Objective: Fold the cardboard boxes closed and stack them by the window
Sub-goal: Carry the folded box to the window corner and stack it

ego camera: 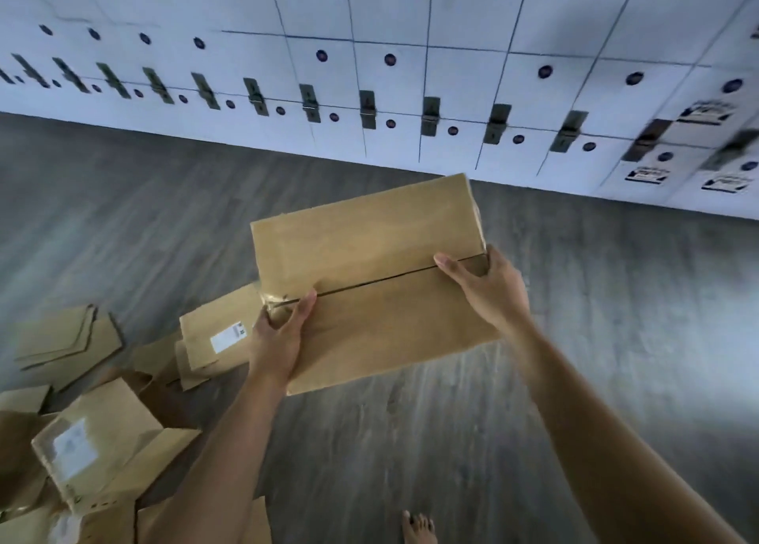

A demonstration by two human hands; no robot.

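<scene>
A brown cardboard box (365,256) is held in the air above the floor, its two top flaps folded shut and meeting along a dark seam. My left hand (279,338) grips its left end, thumb lying on the top at the seam and fingers wrapped round the side. My right hand (484,289) grips the right end, thumb on the top and fingers curled over the far edge. On the floor at lower left lies a heap of other cardboard boxes (102,441), some open, some flattened, and a flat one with a white label (217,334).
A wall of white locker doors (410,71) with dark latches and round blue stickers runs across the back. The floor (451,441) is grey wood-look planking. A bare foot (419,529) shows at the bottom edge. No window is in view.
</scene>
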